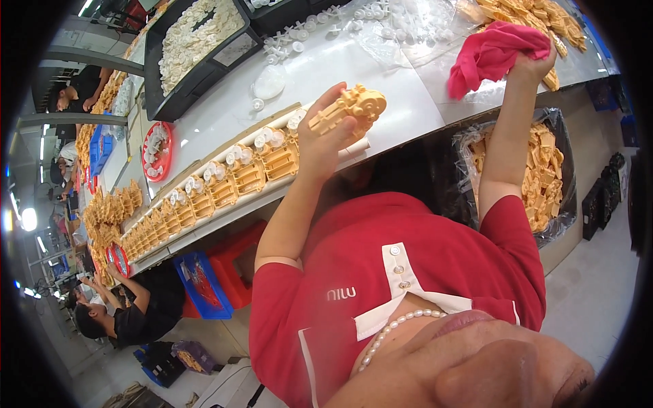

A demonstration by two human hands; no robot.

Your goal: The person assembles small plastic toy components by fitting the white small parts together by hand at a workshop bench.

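Left grip (pixel 326 132) pinches our stiff, light-looking orange plastic part (pixel 350 109) by its body; right grip (pixel 530 64) bunches a soft pink cloth (pixel 493 54).

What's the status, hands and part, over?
Left hand gripping the orange moulded plastic part above the white table. Right hand clutching the crumpled pink cloth. Nothing blocking either hand.

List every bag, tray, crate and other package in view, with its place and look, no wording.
Clear plastic bag: below the table edge, full of orange parts.
Black tray: far table side, holds white parts.
Red round dish: table left, white pieces inside.
Blue crate: under the table, beside a red one.
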